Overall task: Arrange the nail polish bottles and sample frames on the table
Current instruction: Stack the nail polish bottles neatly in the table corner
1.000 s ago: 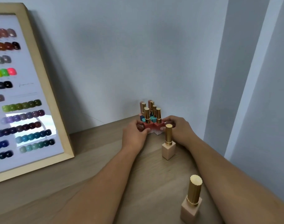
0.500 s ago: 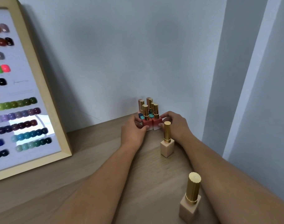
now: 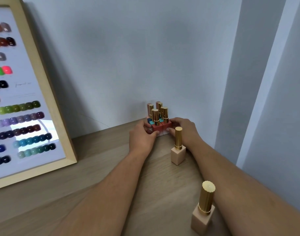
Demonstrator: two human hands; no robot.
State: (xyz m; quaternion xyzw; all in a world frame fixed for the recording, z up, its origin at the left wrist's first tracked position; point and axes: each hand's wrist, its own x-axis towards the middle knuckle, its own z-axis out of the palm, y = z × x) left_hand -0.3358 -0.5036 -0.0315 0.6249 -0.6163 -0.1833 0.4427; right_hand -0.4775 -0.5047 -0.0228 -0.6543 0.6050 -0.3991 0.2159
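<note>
Nearest, at right, one beige bottle (image 3: 203, 217) stands loose on our counter (image 3: 98, 167); a second beige bottle (image 3: 178, 150) stands farther in. Beyond it our left hand (image 3: 142, 137) and right hand (image 3: 183, 130) close their grip around the cluster of bottles (image 3: 157, 121) by the far wall, squaring it up. Far left leans the sample frame (image 3: 48, 99). Next, we judge, a hand must let go and fetch a loose bottle.
</note>
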